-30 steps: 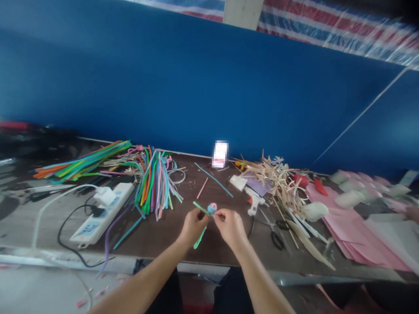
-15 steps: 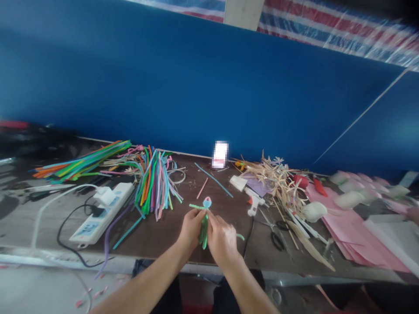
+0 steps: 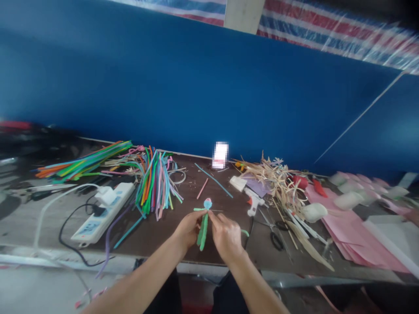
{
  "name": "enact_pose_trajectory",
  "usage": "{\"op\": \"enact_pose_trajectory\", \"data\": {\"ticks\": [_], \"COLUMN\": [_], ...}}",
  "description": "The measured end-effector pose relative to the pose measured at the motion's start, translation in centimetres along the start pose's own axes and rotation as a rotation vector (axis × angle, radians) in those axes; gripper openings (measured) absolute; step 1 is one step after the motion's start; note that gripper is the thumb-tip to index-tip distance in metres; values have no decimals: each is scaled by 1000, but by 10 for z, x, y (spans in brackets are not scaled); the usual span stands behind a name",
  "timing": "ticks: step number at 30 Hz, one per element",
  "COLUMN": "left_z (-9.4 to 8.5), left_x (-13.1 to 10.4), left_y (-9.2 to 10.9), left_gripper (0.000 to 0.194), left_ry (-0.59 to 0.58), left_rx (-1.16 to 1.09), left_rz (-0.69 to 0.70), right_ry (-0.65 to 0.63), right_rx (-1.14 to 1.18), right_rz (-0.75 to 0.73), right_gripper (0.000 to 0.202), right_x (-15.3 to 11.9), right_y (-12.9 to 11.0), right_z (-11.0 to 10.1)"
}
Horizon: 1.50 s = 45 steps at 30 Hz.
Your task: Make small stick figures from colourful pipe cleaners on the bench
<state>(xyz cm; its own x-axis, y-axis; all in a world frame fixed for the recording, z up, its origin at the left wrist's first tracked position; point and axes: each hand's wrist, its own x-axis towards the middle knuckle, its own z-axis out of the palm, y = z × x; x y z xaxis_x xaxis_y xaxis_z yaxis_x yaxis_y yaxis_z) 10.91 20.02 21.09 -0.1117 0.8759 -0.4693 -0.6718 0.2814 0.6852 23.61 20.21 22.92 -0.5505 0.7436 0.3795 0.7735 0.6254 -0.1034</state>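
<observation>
A small pipe-cleaner flower (image 3: 203, 233) is held upright between my hands above the near part of the table. Its blue and pink head (image 3: 207, 203) pokes up over my fingertips, and green fuzzy strands hang down below. My left hand (image 3: 188, 229) is closed, pinching it just under the head from the left. From the right, my right hand (image 3: 226, 233) pinches at the same spot, fingers curled. A short green end sticks out leftward over my left fingers. A thin pale wire or stick shows above my right fingers. The exact grip is hidden by the fingers.
Left are bundled pipe cleaners (image 3: 155, 183) and a white power strip (image 3: 103, 216) with cables. To the right lie a glue gun (image 3: 254, 201), scissors (image 3: 273, 229), dried straw-like pieces (image 3: 275, 179) and pink sheets (image 3: 347, 226). A lit, blurred screen (image 3: 220, 155) stands at the back.
My hands have parted slightly below the flower's head, so more of the hanging green strands shows. The green end on the left sticks out less, and a thin pale line now shows at right.
</observation>
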Motion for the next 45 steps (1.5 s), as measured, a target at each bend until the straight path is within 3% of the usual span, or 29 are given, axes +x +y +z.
{"op": "enact_pose_trajectory", "data": {"ticks": [11, 17, 21, 25, 29, 36, 42, 45], "left_z": [-4, -1, -1, -3, -3, -4, 1, 2], "left_x": [7, 3, -2, -4, -4, 2, 2, 0], "left_y": [-2, 6, 15, 20, 17, 4, -2, 0], "left_gripper": [30, 18, 18, 19, 22, 24, 30, 33], "left_ry": [-47, -114, -204, -250, -190, -9, 35, -3], "left_rx": [58, 87, 152, 213, 373, 537, 344, 289], "left_rz": [-5, 11, -30, -26, 77, 382, 249, 177], "right_ry": [-63, 23, -97, -197, -247, -172, 13, 25], "right_rx": [-36, 487, 856, 993, 1054, 1011, 516, 283], "right_rz": [-74, 154, 363, 425, 473, 468, 234, 132], "right_gripper": [32, 27, 16, 15, 15, 17, 19, 22], "right_x": [4, 5, 16, 27, 32, 30, 17, 11], "right_y": [4, 8, 18, 27, 30, 25, 5, -1], "right_z": [-10, 0, 5, 4, 2, -2, -11, -15]}}
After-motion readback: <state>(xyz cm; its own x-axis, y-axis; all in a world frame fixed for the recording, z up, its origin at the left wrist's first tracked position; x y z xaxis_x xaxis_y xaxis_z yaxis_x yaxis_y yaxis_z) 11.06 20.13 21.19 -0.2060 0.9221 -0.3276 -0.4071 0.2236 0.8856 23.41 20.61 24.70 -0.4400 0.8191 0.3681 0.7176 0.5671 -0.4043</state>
